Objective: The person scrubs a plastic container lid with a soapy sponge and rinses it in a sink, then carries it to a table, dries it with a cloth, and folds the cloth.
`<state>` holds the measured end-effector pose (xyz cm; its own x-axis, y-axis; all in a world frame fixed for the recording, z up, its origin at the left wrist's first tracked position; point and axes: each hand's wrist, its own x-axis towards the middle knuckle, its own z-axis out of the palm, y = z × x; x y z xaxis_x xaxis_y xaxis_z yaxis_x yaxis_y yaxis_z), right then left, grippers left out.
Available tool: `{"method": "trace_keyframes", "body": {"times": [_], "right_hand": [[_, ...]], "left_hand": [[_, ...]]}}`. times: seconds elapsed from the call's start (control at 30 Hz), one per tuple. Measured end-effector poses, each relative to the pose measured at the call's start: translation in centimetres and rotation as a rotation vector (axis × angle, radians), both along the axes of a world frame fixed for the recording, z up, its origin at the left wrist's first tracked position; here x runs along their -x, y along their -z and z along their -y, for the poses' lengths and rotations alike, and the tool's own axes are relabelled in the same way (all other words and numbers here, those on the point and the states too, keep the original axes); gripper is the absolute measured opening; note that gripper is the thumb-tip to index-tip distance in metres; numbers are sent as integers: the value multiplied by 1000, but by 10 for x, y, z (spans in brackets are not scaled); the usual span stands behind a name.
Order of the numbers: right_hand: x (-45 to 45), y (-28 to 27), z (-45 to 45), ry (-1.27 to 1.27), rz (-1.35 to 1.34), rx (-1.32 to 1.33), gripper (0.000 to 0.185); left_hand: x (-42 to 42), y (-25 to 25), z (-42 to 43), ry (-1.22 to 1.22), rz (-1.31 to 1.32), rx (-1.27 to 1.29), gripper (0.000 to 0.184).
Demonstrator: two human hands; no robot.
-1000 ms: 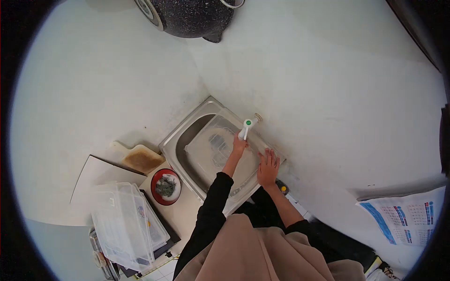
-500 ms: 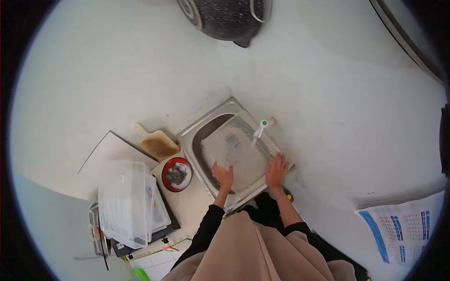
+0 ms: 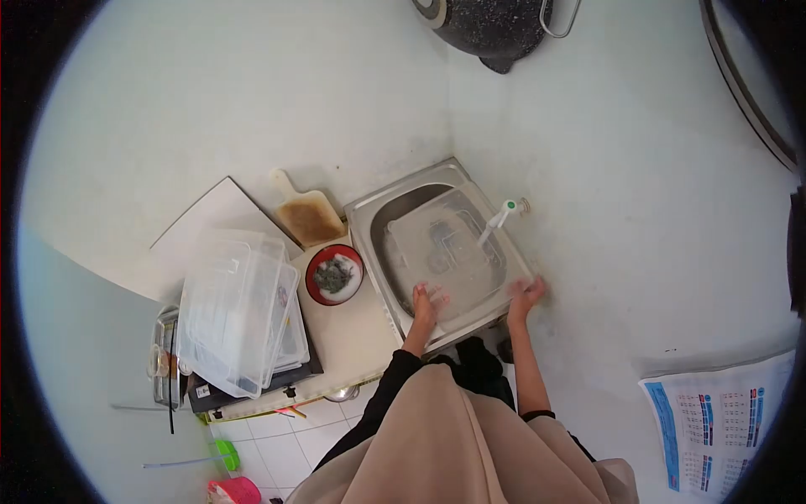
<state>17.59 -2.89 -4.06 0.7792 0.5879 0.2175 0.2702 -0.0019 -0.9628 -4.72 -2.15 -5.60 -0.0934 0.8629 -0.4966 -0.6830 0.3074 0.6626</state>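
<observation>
A clear plastic lid (image 3: 411, 244) with a raised pattern at its middle lies at a slant across the steel sink (image 3: 375, 220). Water runs onto it from the white tap (image 3: 501, 215). At the lid's near left edge is my left hand (image 3: 426, 307), its fingers curled about the edge and partly seen through the plastic. My right hand (image 3: 525, 296) grips around the near right corner, by the sink's rim; its fingers are a little blurred.
Left of the sink stands a red bowl (image 3: 311, 288) with a scouring pad and white foam. A cutting board (image 3: 309, 217) leans on the wall behind. Clear plastic containers (image 3: 227, 311) are stacked farther left. A dark speckled pan (image 3: 495, 29) hangs above; a calendar (image 3: 714, 420) is at right.
The view has shifted, so the sink sits higher and farther right. My right hand's fingers, spread flat before, now curl at the lid's corner. The lid stays in the sink.
</observation>
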Motion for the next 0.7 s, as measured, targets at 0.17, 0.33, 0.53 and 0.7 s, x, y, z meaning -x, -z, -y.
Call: {"method": "trace_keyframes", "body": {"times": [0.17, 0.33, 0.53, 0.7], "right_hand": [[-3, -37, -4, -442, -1000, -125, 42], [-1, -51, -14, -574, -890, -51, 30], [11, -63, -16, -614, -927, -90, 30], [17, -64, -21, -640, -951, -36, 36]], "left_hand": [[4, -2, -6, -133, 15, -10, 31], [12, 3, -22, -254, 27, -31, 24], [24, 0, -32, -315, -4, -105, 20], [31, -12, -27, -341, -192, -142, 17]]}}
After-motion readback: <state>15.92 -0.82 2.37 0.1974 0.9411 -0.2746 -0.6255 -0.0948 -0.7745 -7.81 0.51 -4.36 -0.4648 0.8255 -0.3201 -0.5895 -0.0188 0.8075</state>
